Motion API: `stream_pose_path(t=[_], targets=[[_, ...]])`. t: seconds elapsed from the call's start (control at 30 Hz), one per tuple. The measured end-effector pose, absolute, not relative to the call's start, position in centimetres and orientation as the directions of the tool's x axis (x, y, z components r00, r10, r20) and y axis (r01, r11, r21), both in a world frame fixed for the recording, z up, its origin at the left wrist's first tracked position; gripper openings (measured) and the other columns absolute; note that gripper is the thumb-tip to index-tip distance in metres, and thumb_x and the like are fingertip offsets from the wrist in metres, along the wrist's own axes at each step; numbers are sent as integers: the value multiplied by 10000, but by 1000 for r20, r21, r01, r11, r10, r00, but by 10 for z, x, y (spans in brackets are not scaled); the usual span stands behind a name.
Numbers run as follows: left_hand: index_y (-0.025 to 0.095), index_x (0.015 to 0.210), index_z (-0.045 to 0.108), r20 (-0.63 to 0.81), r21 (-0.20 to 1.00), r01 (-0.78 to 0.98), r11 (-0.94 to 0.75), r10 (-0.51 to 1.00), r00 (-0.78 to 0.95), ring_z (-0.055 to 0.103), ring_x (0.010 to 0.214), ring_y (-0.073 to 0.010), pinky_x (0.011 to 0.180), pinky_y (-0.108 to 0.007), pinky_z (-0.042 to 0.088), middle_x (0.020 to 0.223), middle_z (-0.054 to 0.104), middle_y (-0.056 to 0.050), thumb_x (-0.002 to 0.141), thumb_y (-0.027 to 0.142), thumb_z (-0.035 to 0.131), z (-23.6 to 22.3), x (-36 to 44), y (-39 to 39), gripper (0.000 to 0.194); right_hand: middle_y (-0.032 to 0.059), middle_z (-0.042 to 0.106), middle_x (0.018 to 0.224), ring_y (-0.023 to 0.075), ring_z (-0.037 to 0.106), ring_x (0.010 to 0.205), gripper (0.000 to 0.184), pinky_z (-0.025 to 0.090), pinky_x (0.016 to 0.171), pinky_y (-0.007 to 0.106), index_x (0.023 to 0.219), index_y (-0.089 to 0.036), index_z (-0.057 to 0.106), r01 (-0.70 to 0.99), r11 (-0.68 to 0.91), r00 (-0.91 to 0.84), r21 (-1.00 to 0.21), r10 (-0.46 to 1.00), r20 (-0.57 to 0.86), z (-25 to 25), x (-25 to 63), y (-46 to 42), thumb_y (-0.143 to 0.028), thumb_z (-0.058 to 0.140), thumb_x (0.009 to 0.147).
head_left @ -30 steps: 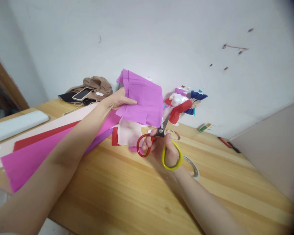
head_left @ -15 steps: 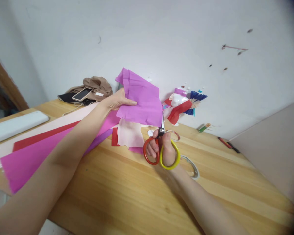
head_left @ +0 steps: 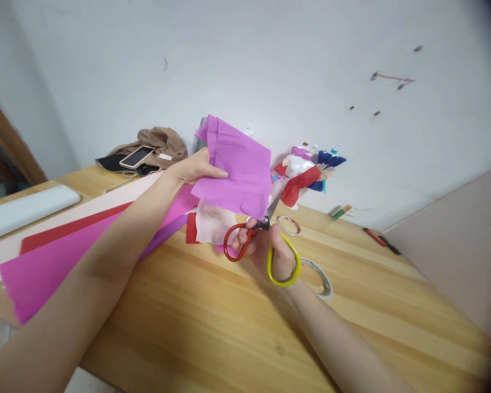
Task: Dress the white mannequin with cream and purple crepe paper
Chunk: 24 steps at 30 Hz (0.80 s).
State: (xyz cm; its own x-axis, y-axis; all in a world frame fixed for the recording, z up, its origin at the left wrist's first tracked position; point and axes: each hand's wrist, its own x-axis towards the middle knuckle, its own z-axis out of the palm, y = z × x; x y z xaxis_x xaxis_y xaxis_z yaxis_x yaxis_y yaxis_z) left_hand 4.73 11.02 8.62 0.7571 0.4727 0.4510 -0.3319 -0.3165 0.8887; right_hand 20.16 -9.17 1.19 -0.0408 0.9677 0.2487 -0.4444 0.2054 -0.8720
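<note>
I find the purple sheet point(head_left: 241, 177) raised over the bench point(head_left: 188, 327), pinched in the left hand point(head_left: 197, 167). At its near right corner, the scissors point(head_left: 265, 222), held through their loops by the right hand point(head_left: 281, 256), have spread since a moment ago: in my judgement, between snips, cutting unfinished. I cannot confirm blade contact.

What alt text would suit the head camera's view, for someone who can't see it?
A left hand holds up purple paper while the right hand works open scissors at its edge, above a wooden table. Long coloured sheets and a phone lie to the left.
</note>
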Motion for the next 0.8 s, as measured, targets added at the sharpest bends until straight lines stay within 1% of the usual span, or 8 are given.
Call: stream_pose_path(t=[0.1, 0.27, 0.37, 0.47, 0.57, 0.63, 0.8], targets=[[71, 1287, 578, 451, 884, -321, -339, 441, 776, 629, 1220, -354, 1087, -538, 482, 1195, 713, -144, 655, 232, 865, 86, 48, 110, 713, 9, 577, 685, 240, 656, 690, 461, 560, 615, 419, 892, -254, 603, -467, 210, -30, -859, 967, 253, 10, 201, -91, -706, 616, 804], [82, 1324, 557, 468, 862, -271, -428, 467, 750, 590, 1272, -363, 1086, -534, 472, 1174, 716, -98, 672, 266, 853, 85, 50, 108, 739, 0, 580, 668, 236, 664, 689, 460, 562, 619, 414, 904, -245, 604, -470, 212, -47, -857, 963, 264, 9, 206, -92, -695, 617, 812], [78, 1336, 541, 492, 848, -283, -448, 463, 737, 608, 1251, -355, 1098, -545, 464, 1191, 711, -115, 663, 284, 861, 85, 50, 107, 772, -6, 578, 657, 226, 655, 670, 467, 558, 622, 404, 905, -245, 611, -465, 216, -54, -858, 961, 271, 10, 208, -93, -700, 627, 803], [78, 1324, 546, 496, 853, -294, -432, 491, 716, 637, 1206, -355, 1086, -551, 478, 1198, 708, -146, 657, 282, 871, 84, 50, 108, 770, -10, 575, 649, 202, 619, 608, 473, 545, 596, 388, 896, -241, 613, -462, 216, -54, -860, 961, 271, 11, 208, -93, -704, 625, 802], [108, 1301, 572, 489, 858, -277, -433, 522, 699, 635, 1209, -355, 1069, -526, 495, 1174, 719, -124, 666, 276, 867, 84, 49, 108, 720, -11, 577, 639, 186, 589, 561, 476, 528, 566, 371, 879, -237, 611, -450, 216, -47, -867, 963, 264, 12, 207, -93, -704, 634, 791], [118, 1301, 577, 496, 850, -275, -449, 508, 704, 630, 1217, -350, 1070, -516, 494, 1159, 723, -109, 662, 277, 864, 85, 50, 108, 719, -11, 580, 634, 194, 597, 562, 485, 525, 552, 369, 876, -240, 608, -446, 214, -37, -869, 966, 256, 13, 208, -93, -712, 645, 773], [95, 1318, 572, 506, 838, -280, -469, 472, 722, 625, 1218, -341, 1082, -505, 473, 1166, 718, -108, 664, 262, 848, 88, 49, 106, 729, -10, 577, 618, 224, 635, 607, 487, 527, 545, 371, 870, -244, 597, -442, 192, 3, -876, 977, 213, 16, 209, -93, -713, 662, 755]])
